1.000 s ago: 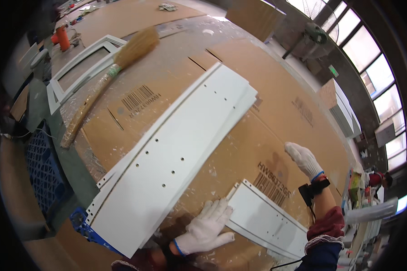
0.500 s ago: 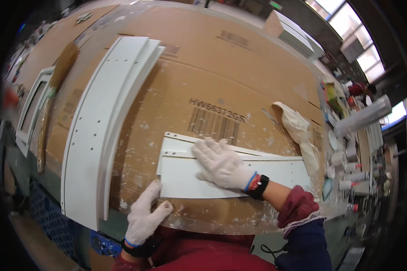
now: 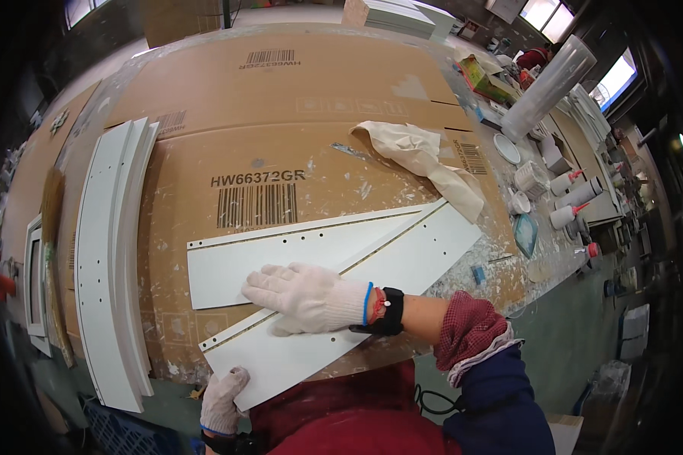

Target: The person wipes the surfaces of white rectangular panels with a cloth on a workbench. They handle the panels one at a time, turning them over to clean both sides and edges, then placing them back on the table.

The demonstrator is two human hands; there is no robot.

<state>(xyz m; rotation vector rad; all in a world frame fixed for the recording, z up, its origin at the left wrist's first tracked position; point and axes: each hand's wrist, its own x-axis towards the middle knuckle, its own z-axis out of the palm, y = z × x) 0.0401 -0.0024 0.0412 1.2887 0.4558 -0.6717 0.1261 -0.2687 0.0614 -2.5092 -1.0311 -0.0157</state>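
Note:
Two long white panels with drilled holes and a groove along one edge lie crossed in front of me. The near panel [image 3: 398,262] slants from lower left to upper right, its right part overlapping the far panel [image 3: 224,265]. My right hand [image 3: 311,297], in a white knitted glove, rests flat with fingers stretched out, palm on the near panel and fingertips over the far one. At the near panel's lower left end, my gloved left hand [image 3: 223,398] is closed on the edge, thumb at the top face; its other fingers are partly hidden.
Cardboard [image 3: 182,182] covers the table. Several curved white panels [image 3: 102,258] are stacked at the left, beside a brush [image 3: 51,220] and a white frame [image 3: 34,273]. Crumpled cream paper [image 3: 425,155] touches the panels' right end. Glue bottles [image 3: 565,216] and a clear film roll [image 3: 546,87] are at right.
The near panel has swung, its left end coming toward me and apart from the far panel. My left hand has moved down and taken its edge; the right stays flat. The view has shifted.

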